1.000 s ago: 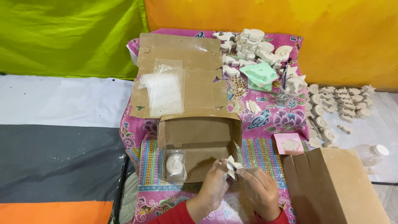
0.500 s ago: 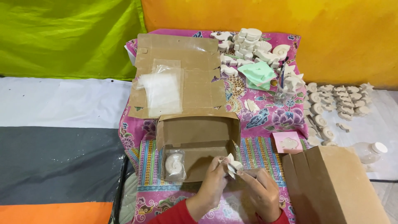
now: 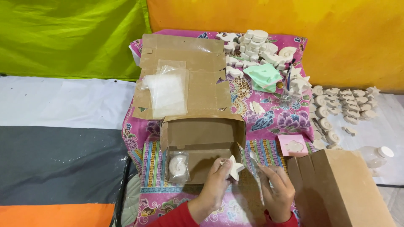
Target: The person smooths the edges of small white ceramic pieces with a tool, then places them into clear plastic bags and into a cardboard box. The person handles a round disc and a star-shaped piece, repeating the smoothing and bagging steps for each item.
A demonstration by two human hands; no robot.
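My left hand (image 3: 216,184) grips a white plaster star (image 3: 234,167) at the right front corner of an open brown cardboard box (image 3: 202,134). My right hand (image 3: 277,190) pinches a clear plastic bag (image 3: 257,164) just right of the star, its mouth close to the star's tip. Inside the box at the left stands a white shell cast in a clear bag (image 3: 178,165). Both red sleeves show at the bottom edge.
A flat cardboard sheet with clear bags (image 3: 167,90) lies behind the box. Several white plaster casts (image 3: 256,44) and green moulds (image 3: 263,76) sit at the back; more casts (image 3: 343,103) lie at right. A pink mould (image 3: 293,146), a brown cardboard stack (image 3: 336,191) and a white-capped bottle (image 3: 376,154) are nearby.
The hands stay at the box's right front corner; the star and the clear bag have shifted only slightly between them.
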